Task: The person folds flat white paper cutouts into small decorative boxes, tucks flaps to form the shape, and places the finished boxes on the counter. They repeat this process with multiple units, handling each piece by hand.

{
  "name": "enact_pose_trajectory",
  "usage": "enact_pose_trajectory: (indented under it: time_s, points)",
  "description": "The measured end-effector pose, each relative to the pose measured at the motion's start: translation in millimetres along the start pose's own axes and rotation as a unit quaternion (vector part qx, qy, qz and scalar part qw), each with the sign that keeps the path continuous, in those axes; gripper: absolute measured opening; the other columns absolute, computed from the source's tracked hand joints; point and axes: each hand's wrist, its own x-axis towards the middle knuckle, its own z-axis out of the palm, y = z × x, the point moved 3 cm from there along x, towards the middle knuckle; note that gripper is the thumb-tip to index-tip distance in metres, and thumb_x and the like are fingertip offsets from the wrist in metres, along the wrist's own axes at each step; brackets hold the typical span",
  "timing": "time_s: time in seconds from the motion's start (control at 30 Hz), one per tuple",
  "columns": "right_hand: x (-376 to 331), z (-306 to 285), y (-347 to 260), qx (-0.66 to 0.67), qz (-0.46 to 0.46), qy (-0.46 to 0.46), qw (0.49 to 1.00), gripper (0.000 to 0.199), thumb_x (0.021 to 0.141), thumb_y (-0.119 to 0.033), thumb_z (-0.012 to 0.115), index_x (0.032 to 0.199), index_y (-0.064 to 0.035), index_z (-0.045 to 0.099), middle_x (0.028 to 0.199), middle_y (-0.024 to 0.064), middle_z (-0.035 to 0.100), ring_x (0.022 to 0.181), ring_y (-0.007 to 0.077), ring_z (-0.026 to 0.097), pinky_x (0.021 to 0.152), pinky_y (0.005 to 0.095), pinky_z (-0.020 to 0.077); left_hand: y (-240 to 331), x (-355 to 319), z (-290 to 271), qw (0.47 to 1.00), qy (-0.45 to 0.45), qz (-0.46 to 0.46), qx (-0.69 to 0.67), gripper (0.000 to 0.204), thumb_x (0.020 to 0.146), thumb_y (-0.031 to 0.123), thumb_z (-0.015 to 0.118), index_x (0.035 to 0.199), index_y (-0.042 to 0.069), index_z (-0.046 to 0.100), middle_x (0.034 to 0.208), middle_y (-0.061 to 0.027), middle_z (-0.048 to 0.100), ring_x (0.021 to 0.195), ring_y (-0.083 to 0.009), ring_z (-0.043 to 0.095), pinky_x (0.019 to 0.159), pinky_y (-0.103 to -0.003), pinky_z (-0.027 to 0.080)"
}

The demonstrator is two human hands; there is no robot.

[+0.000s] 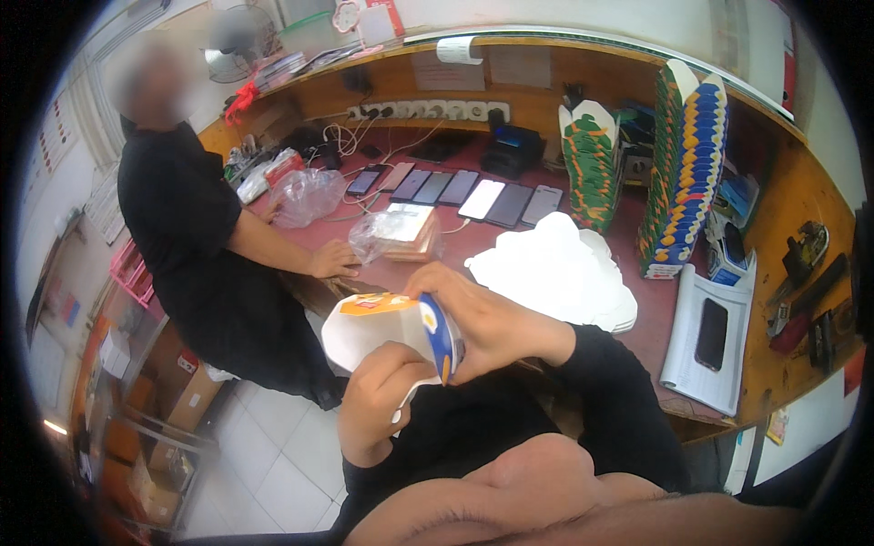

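Observation:
A paper food box (373, 326), white inside with orange and blue print outside, is held above the table's front edge, in front of my body. My right hand (492, 318) is closed round its blue right side, thumb and fingers on either face. With curled fingers, my left hand (375, 400) grips a flap at the box's lower edge. Just beyond my right hand lies a pile of flat white box blanks (557, 273). Behind it rise tall nested stacks of made-up boxes, one green and orange (590, 168), another blue and yellow (690, 200).
Several phones (482, 198) lie in a row across the red tabletop (364, 164), with charging cables around them. A notebook with a black phone (712, 335) is at the right. To the left, a person in black (209, 227) rests a hand near a plastic-wrapped bundle (401, 232).

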Motion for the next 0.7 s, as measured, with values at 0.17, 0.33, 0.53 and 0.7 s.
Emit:
enact_pose_trajectory:
  time_s: [0.17,0.33,0.53,0.7]
  points:
    - [-2.1,5.0,8.6,0.013,-0.024,0.044,0.999,0.097,0.056,-0.016,0.094,0.136,-0.0060,0.040,0.133,0.0162,0.050,0.124,0.0329,0.053,0.105,0.0390,0.0430,-2.5,-2.4,0.2,0.999,0.008,-0.029,0.023,0.034,0.061,-0.008,0.068,0.093,0.001,0.067,0.092,-0.0146,0.064,0.083,-0.0334,0.065,0.071,-0.040,0.052]
    - [-1.2,-15.3,19.9,0.015,0.002,0.161,0.987,0.098,0.056,-0.017,0.094,0.136,-0.0087,0.037,0.128,0.0131,0.052,0.125,0.0269,0.052,0.106,0.0394,0.0417,-5.4,-11.6,-5.6,0.968,0.213,0.036,0.127,0.036,0.070,-0.005,0.075,0.105,0.005,0.068,0.098,-0.0098,0.066,0.091,-0.0309,0.067,0.079,-0.040,0.053]
    - [3.4,-4.4,33.7,0.373,0.166,0.065,0.910,0.121,0.063,-0.008,0.091,0.158,-0.0075,0.016,0.154,0.0138,0.035,0.146,0.0259,0.034,0.120,0.0390,0.0265,-63.3,-14.4,17.9,0.811,0.395,-0.051,-0.428,0.111,0.076,0.037,0.090,0.157,0.008,0.021,0.157,-0.0186,0.034,0.143,-0.0338,0.039,0.114,-0.045,0.039]
    - [6.6,13.4,31.1,0.311,0.171,0.064,0.933,0.122,0.065,-0.004,0.090,0.158,-0.0084,0.012,0.153,0.0131,0.035,0.145,0.0262,0.034,0.119,0.0396,0.0279,-68.9,-36.8,53.7,0.768,0.153,-0.286,-0.553,0.113,0.080,0.007,0.085,0.161,0.008,0.006,0.158,-0.0192,0.033,0.137,-0.0263,0.048,0.109,-0.038,0.045]
